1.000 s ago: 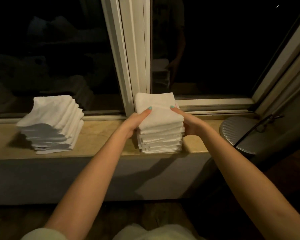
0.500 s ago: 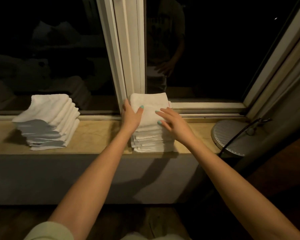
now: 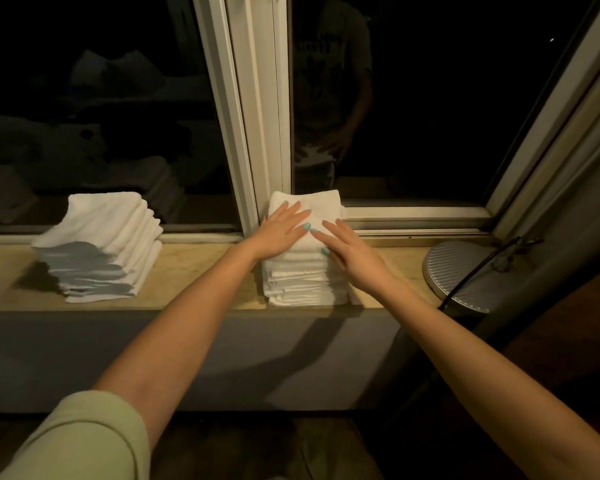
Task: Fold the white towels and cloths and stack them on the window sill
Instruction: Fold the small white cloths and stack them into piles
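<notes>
Two stacks of folded white towels stand on the stone window sill. The right stack sits against the window's middle post. My left hand lies flat on its top with fingers spread. My right hand rests flat on the top and front right edge, fingers extended. Neither hand grips anything. The left stack leans a little to the left, apart from both hands.
A round grey ribbed disc lies at the sill's right end with a dark cable across it. The white window post rises right behind the right stack. Dark glass fills the window. Bare sill lies between the two stacks.
My hands have moved from gripping the right stack's sides to lying flat on its top. The stack now sits further back against the window post.
</notes>
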Action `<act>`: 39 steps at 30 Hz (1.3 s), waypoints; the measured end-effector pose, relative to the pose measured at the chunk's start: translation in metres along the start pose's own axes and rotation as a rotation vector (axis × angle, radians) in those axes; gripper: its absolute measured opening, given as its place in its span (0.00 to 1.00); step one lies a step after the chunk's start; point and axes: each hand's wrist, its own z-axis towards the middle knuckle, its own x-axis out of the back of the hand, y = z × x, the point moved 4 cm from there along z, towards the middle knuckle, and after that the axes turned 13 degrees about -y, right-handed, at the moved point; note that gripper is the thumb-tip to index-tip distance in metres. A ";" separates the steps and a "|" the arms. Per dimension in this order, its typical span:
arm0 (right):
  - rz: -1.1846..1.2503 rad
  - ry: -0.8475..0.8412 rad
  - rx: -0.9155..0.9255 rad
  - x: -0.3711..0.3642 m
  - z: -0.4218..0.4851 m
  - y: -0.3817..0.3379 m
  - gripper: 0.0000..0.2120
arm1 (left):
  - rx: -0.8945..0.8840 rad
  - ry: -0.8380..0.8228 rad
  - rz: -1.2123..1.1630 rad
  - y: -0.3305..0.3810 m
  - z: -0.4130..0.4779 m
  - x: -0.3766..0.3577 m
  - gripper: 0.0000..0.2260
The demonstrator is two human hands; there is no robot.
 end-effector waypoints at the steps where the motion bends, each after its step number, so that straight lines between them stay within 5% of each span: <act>1: -0.001 -0.017 -0.005 0.001 0.002 -0.001 0.21 | 0.000 0.000 -0.005 -0.001 -0.003 0.001 0.23; 5: 0.004 0.025 -0.075 0.014 0.005 0.005 0.22 | -0.086 0.360 -0.030 0.003 -0.039 0.001 0.20; 9: -0.100 0.324 0.096 0.019 -0.021 -0.005 0.15 | -0.160 0.640 0.088 0.002 -0.084 -0.028 0.19; 12: -0.154 0.363 0.191 0.006 -0.035 -0.011 0.10 | -0.163 0.600 0.032 -0.002 -0.088 -0.044 0.17; 24: -0.038 0.262 0.025 -0.010 -0.017 -0.007 0.13 | -0.188 0.452 0.033 -0.011 -0.061 -0.016 0.10; 28: 0.023 0.271 0.023 -0.012 -0.020 -0.004 0.12 | -0.188 0.440 0.016 -0.010 -0.070 -0.036 0.26; 33: 0.486 0.416 -0.065 -0.022 -0.043 0.001 0.15 | 0.085 0.560 -0.601 -0.016 -0.081 -0.075 0.39; 39: 0.622 0.380 -0.316 -0.037 -0.049 0.008 0.10 | 0.123 0.622 -0.781 -0.024 -0.076 -0.099 0.29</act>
